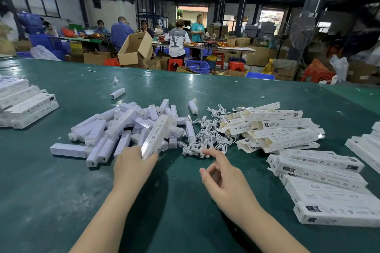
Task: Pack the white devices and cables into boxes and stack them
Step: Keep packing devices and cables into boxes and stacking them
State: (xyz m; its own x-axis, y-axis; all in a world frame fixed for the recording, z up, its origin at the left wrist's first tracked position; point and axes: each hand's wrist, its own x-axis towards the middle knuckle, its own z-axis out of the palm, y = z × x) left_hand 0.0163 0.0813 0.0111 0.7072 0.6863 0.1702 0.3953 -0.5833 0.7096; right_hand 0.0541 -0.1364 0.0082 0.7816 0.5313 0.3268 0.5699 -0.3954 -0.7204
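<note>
Nearest the camera, two bare forearms are reaching out over the green table (61, 191). The left hand (132, 167) is gripping the near end of a long white box (157, 136), which is slanting up and away over the heap of white devices (123, 129); its open or closed end is too blurred to judge. The right hand (223, 178) is hovering just short of the tangle of white cables (207, 138), forefinger stretched so its tip is touching or nearly touching the closest cable, the other fingers loosely curled and holding nothing. To the right, packed boxes (320, 172) are lying side by side in a row, and beyond them, just right of the cables, unfilled flat boxes (273, 127) are piling loosely. At far left more finished boxes (24, 104) are sitting in a stack. Past the table edge, people are working at benches among cardboard cartons (135, 49).
</note>
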